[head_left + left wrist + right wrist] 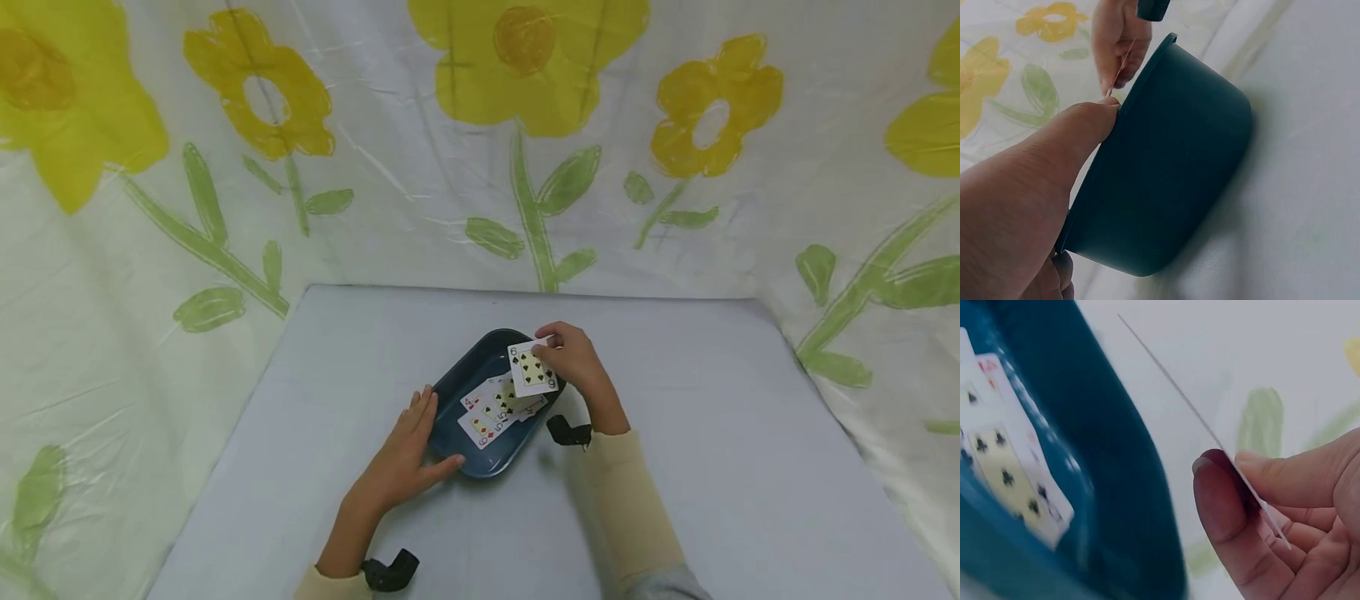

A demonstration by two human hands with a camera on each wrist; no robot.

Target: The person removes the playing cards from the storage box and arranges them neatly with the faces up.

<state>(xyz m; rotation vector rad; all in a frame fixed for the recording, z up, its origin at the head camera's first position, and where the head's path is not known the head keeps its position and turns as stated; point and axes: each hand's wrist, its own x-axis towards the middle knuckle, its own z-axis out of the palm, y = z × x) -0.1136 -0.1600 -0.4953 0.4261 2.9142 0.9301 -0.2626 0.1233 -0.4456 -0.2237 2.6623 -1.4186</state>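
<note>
A dark blue oval-ended tray (474, 365) sits on the table with several overlapping playing cards (480, 423) in it, a red six of diamonds among them. My left hand (403, 460) rests against the tray's near left side, fingers stretched along the edge and thumb at the near rim. Over the far right end of the tray, my right hand (576, 360) pinches a black six playing card (528, 377) between thumb and fingers. Edge-on in the right wrist view, that card (1179, 390) is raised beside the tray wall (1129, 462).
A white cloth covers the table (300, 467). Behind it hangs a pale sheet (405, 192) printed with yellow flowers and green leaves. Black wrist devices sit near each wrist, the left one (392, 571) and the right one (567, 432).
</note>
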